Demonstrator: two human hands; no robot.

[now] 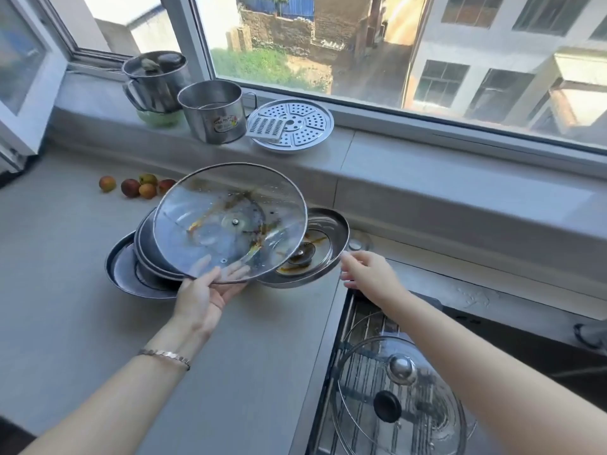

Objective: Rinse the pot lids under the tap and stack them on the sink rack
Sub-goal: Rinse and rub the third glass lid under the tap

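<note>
While the left hand (203,297) grips the stained round glass lid (230,221), the right hand (368,272), fingers relaxed, is just beside the round steel lid (325,246).

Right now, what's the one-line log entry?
left hand grips stained glass lid | right hand near steel lid rim | rack holds two lids
</note>
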